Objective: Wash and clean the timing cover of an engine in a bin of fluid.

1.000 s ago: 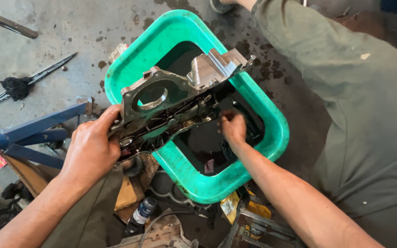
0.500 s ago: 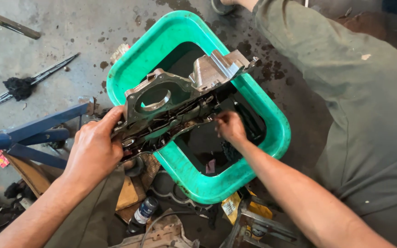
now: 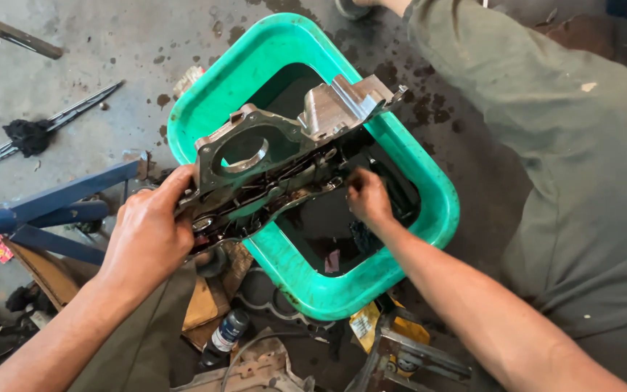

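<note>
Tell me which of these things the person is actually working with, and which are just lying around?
In use:
left hand
right hand
metal engine cover
green tub

Lying about:
blue metal frame
black rag
small bottle
cardboard scraps

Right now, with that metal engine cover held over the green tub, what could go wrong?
1. The left hand alone grips one end of the greasy engine cover; it could slip and drop.
2. A drop would likely splash the dark liquid in the green tub.
3. The right hand works at the cover's underside, where edges might pinch or cut fingers.
</note>
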